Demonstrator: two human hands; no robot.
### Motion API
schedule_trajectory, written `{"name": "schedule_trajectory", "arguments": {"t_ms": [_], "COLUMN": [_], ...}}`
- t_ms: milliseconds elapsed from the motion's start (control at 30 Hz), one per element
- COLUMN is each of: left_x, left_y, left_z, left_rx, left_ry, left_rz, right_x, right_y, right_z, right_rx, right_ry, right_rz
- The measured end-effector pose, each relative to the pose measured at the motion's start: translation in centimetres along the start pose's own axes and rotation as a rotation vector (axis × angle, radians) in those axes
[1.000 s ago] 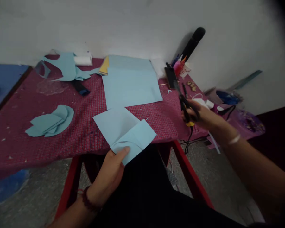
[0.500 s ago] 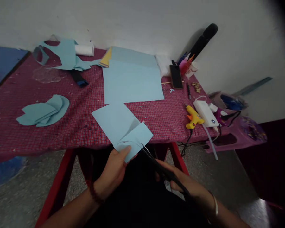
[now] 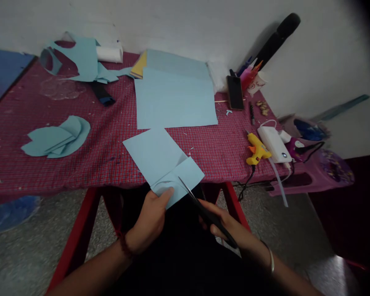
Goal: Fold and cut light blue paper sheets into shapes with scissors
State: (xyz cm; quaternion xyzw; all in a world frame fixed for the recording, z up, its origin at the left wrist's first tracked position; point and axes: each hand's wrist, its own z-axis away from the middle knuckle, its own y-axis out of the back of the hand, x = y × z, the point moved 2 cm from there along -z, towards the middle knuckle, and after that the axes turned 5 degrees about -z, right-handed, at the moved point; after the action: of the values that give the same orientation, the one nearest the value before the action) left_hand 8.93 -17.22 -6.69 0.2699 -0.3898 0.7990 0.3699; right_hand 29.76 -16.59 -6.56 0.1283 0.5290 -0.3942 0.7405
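My left hand point(image 3: 149, 218) pinches the near corner of a light blue paper sheet point(image 3: 160, 158) that hangs over the front edge of the table point(image 3: 89, 164); a curved line shows on the paper by my thumb. My right hand point(image 3: 226, 228) grips black scissors point(image 3: 200, 207), their blades pointing up and left with the tips at the paper's near edge.
Larger blue sheets point(image 3: 174, 96) lie at the table's middle, cut blue pieces point(image 3: 57, 139) at the left and blue scraps point(image 3: 80, 61) at the back. A yellow glue gun point(image 3: 256, 148), white power bank point(image 3: 273, 144) and phone point(image 3: 234, 98) sit at the right. A pink stool point(image 3: 314, 172) stands beyond.
My right hand picked up the scissors from the table's right side, swung down and left, and brought the blades to the paper's edge. The left hand kept its hold.
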Motion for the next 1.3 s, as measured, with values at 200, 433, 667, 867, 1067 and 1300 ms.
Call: {"name": "schedule_trajectory", "arguments": {"t_ms": [200, 433, 667, 867, 1067, 1300], "left_x": [-0.2, -0.2, -0.1, -0.1, -0.2, -0.3], "left_y": [0.0, 0.0, 0.0, 0.0, 0.1, 0.1], "left_z": [0.1, 0.2, 0.1, 0.2, 0.2, 0.2], "left_rx": [-0.011, -0.022, -0.044, -0.055, -0.080, -0.096], "left_ry": [0.013, 0.019, 0.035, 0.065, 0.102, 0.141], "left_rz": [0.004, -0.017, -0.024, -0.015, -0.032, -0.044], "right_x": [0.4, 0.9, 0.8, 0.3, -0.5, -0.5], "right_y": [-0.3, -0.1, -0.4, -0.4, -1.1, -1.0], "right_z": [0.0, -0.1, 0.0, 0.4, 0.9, 1.4], "right_rx": [0.017, 0.029, 0.071, 0.097, 0.126, 0.126], "right_ry": [-0.023, 0.011, -0.031, -0.044, -0.037, -0.062], "right_rz": [-0.005, 0.006, -0.004, 0.022, -0.002, -0.010]}}
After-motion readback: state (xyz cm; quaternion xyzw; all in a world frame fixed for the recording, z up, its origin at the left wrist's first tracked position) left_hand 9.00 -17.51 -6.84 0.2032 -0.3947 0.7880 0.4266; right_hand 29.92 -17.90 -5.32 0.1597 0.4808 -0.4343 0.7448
